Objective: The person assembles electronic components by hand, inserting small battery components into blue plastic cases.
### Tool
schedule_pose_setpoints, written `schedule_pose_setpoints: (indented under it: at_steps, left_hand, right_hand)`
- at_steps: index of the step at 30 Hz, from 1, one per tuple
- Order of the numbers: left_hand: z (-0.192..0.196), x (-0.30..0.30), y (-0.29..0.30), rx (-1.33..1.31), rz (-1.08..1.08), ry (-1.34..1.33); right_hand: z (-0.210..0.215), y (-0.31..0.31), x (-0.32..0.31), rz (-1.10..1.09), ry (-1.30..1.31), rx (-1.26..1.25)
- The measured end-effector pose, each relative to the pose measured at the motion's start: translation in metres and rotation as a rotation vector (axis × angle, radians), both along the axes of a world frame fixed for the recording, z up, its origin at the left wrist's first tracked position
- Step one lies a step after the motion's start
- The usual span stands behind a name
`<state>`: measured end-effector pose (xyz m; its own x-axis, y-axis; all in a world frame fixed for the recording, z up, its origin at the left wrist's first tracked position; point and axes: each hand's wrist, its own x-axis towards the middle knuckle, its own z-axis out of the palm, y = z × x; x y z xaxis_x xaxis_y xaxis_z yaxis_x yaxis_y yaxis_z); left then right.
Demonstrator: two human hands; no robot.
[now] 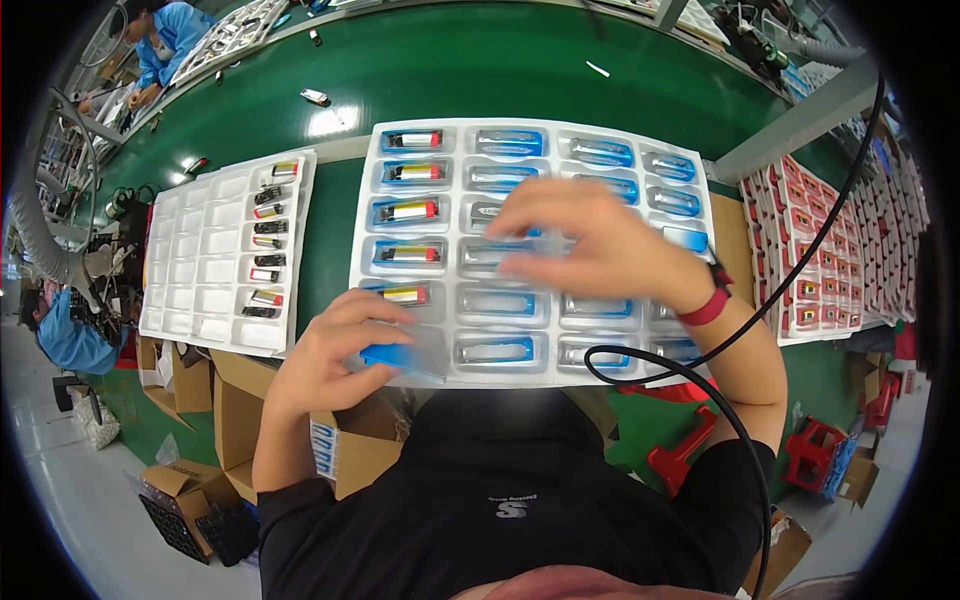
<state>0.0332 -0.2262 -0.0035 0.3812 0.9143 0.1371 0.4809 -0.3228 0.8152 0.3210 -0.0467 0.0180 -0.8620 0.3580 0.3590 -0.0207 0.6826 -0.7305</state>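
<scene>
A white tray (450,215) lies in front of me, its pockets holding blue-and-clear plastic shells (510,142). In the left column several shells carry a yellow, black and red battery-like part (410,211). My left hand (335,350) is at the tray's near left corner, fingers and thumb curled round a blue plastic shell (388,356); part of it is hidden by the fingers. Over the middle columns hangs my right hand (590,245), blurred by motion. Its thumb stands apart from its fingers, and nothing shows between them.
A second white tray (185,245) at the left holds a column of small battery-like parts. Stacked trays with red parts (805,250) stand at the right. A black cable (740,430) loops over the main tray's near edge. Beyond runs a green conveyor (470,60); a person (165,45) works far left.
</scene>
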Motion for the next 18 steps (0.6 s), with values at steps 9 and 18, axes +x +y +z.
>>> schedule_pose_setpoints:
  at_steps: [9, 18]
  left_hand:
    - [-0.015, 0.006, -0.007, 0.192, 0.138, 0.357]
    - [-0.002, -0.045, 0.157, 0.461, 0.478, 0.219]
  right_hand:
    - [-0.008, 0.091, 0.076, -0.508, 0.04, -0.224]
    - [0.003, 0.115, 0.113, -0.515, 0.133, -0.279]
